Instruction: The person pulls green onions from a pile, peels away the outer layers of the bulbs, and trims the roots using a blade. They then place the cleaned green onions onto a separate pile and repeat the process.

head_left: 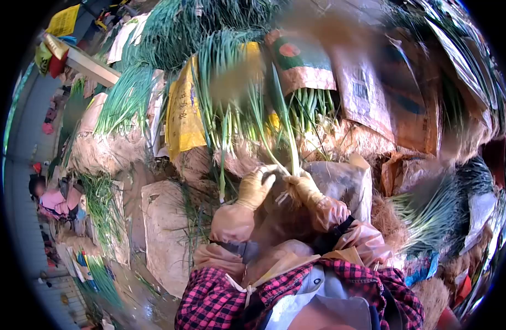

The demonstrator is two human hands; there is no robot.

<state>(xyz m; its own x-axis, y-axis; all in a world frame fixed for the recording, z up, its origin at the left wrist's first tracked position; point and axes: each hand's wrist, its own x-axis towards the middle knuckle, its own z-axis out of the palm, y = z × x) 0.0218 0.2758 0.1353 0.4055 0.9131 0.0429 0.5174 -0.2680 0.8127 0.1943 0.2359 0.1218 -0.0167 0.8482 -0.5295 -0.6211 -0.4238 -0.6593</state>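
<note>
Both of my hands wear yellowish gloves and meet in front of my lap. My right hand (305, 188) is closed around the root end of a green onion (292, 146), whose leaves point away from me. Just beside it, my left hand (255, 188) pinches with thumb and fingers at the lower end of a thin outer green onion stalk (265, 144). The exact contact at the fingertips is small and partly hidden. Beyond my hands lies a bunch of loose green onions (231, 118), roots toward me. One single green onion (222, 184) lies left of my left hand.
A yellow sack (184, 113) and a green and red printed sack (302, 60) lie among the onion piles ahead. More green onions (434, 206) are heaped at right. A flattened sack (165, 231) covers the ground at left. Another person (60, 201) sits far left. Blurred smudges hide parts of the view.
</note>
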